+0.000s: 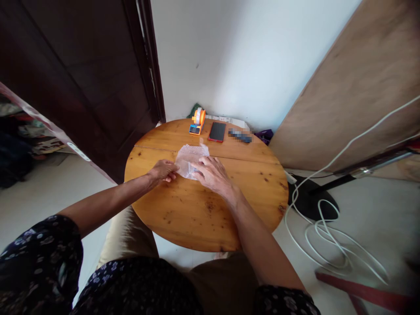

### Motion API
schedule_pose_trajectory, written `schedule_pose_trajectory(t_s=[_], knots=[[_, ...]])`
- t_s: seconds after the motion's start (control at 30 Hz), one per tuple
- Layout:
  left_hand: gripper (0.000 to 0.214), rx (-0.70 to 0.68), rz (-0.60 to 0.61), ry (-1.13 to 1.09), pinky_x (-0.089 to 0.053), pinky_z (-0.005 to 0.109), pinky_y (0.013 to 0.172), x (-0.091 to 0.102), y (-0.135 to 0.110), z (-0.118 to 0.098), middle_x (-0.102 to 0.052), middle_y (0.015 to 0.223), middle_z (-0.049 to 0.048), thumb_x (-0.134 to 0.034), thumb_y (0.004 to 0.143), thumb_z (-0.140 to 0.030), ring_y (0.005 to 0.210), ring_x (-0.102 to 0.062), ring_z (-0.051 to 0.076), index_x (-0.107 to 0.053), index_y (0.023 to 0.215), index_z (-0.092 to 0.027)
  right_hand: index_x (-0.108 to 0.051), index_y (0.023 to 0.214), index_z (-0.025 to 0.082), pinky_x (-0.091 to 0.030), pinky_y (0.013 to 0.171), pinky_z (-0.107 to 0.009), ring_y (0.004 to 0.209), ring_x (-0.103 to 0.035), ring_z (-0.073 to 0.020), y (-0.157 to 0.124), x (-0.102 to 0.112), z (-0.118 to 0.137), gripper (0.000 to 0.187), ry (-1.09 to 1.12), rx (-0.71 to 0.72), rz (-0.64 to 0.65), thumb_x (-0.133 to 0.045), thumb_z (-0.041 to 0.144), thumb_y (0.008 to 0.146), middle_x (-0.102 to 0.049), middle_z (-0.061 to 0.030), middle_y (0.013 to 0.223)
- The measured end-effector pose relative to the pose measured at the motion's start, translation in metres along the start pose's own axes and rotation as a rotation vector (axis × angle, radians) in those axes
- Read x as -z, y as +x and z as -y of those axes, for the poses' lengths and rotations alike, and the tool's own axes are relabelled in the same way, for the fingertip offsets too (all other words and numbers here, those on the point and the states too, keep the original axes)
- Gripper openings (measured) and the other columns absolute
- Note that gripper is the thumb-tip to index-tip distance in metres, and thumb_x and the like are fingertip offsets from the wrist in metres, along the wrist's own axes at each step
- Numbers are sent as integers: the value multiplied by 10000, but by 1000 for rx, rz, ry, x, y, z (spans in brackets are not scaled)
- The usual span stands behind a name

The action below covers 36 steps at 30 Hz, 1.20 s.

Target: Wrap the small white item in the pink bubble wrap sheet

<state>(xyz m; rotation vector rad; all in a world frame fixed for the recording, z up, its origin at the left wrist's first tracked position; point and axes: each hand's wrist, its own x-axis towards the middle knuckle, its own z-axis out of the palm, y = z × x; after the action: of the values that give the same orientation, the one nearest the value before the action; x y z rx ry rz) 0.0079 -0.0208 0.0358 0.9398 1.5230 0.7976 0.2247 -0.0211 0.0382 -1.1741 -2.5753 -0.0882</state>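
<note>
A clear piece of bubble wrap (191,156) lies on the round wooden table (210,214), a little past its middle. My left hand (163,170) pinches the wrap's left edge with closed fingers. My right hand (211,173) rests on the wrap's near right side, fingers curled down onto it and pressing it to the table. Whether anything is inside the wrap cannot be told.
At the table's far edge stand an orange tape dispenser (197,121), a red-cased phone (217,131) lying flat, and a small dark object (240,135). A dark door (82,83) is at left. White cable (328,245) coils on the floor by a black stand base (311,201) at right.
</note>
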Motion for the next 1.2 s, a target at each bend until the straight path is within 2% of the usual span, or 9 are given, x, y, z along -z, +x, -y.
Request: schedule_pose_trajectory(t_s=[0.17, 0.27, 0.43, 0.53, 0.67, 0.73, 0.87, 1.0, 1.2], knots=[[213, 8, 34, -107, -348, 194, 394, -2, -1, 3, -579, 563, -17, -763, 694, -212, 429, -508, 72, -559, 697, -153, -713, 1244, 234, -411, 905, -406, 1029, -559, -263, 1, 0, 0, 320, 18, 11, -12, -582, 348, 975, -665, -106, 1083], [180, -64, 30, -74, -321, 192, 415, -10, -1, -2, -587, 577, -17, -726, 706, -211, 450, -496, 69, -557, 682, -158, -724, 1205, 222, -411, 914, -402, 1035, -568, -262, 1, 1, 1, 298, 25, 6, -20, -575, 340, 976, -666, -105, 1081], [88, -430, -46, 213, -404, 195, 567, -36, 1, -7, -567, 615, -43, -657, 733, -176, 566, -489, 72, -594, 675, -154, -716, 1126, 206, -416, 913, -396, 1063, -604, -271, 2, 2, 1, 245, 65, -34, -6, -598, 337, 957, -688, -110, 1098], [45, -632, -118, 436, -472, 242, 696, -47, 0, -3, -631, 733, -8, -642, 728, -154, 712, -564, 117, -630, 685, -156, -657, 1195, 179, -417, 946, -399, 1082, -624, -275, 2, 1, -5, 326, 141, -70, -30, -666, 294, 891, -709, -119, 1128], [67, -936, -152, 568, -491, 371, 932, -49, -3, 9, -711, 944, 49, -651, 777, -210, 968, -645, 221, -698, 776, -162, -611, 1238, 181, -453, 915, -393, 1025, -664, -262, 2, -1, -13, 427, 295, -105, -34, -702, 278, 832, -734, -104, 1108], [101, -1031, -147, 612, -481, 430, 982, -47, -4, 15, -727, 1048, 84, -652, 796, -250, 1033, -655, 255, -706, 833, -174, -609, 1235, 189, -458, 923, -411, 1038, -668, -270, 2, -1, -15, 438, 314, -109, -27, -703, 248, 811, -738, -104, 1110], [202, -1146, -84, 628, -495, 465, 991, -45, 1, 27, -725, 1178, 156, -584, 858, -312, 1122, -667, 282, -700, 948, -173, -556, 1328, 167, -439, 998, -450, 1119, -654, -290, 2, -3, -16, 563, 314, -110, -23, -697, 201, 784, -724, -131, 1182], [262, -1272, -22, 599, -463, 487, 1071, -46, 8, 34, -706, 1269, 174, -551, 882, -338, 1225, -642, 290, -688, 1031, -172, -514, 1395, 190, -437, 1023, -460, 1169, -638, -291, 0, -5, -20, 663, 345, -89, -17, -714, 210, 763, -703, -132, 1249], [300, -1287, -58, 756, -431, 506, 1117, -46, 9, 37, -699, 1306, 153, -551, 832, -222, 1301, -599, 305, -689, 1094, -173, -512, 1425, 185, -464, 1035, -477, 1178, -641, -299, -5, 3, -29, 722, 433, -81, 5, -732, 215, 739, -697, -130, 1252]])
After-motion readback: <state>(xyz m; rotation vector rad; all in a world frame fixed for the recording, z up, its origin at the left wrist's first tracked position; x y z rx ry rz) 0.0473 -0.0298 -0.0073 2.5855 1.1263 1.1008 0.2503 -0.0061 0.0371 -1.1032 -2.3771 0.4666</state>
